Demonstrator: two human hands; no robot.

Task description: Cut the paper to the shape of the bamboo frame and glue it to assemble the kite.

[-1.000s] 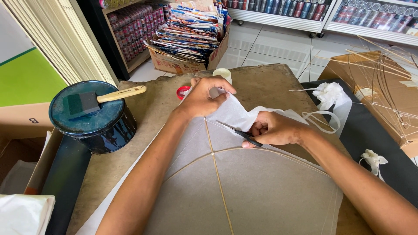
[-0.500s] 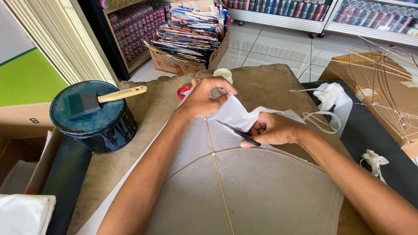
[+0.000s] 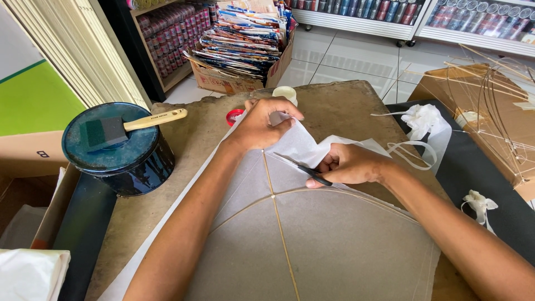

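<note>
Little has moved since the earlier frames: both hands keep their places on the kite. Kite paper (image 3: 334, 245), translucent white, lies at centre frame on the brown worktable (image 3: 356, 106); its bamboo spine (image 3: 277, 209) runs from lower centre up toward the left hand (image 3: 262, 125), which pinches a folded paper edge. Right hand (image 3: 348, 164) grasps dark scissors (image 3: 304, 169), blades pointing upper left; handles hidden in the fist. Kite's lower end is cut off by the frame. Blue tin (image 3: 120, 153) with foam brush (image 3: 125, 127) stands at left.
</note>
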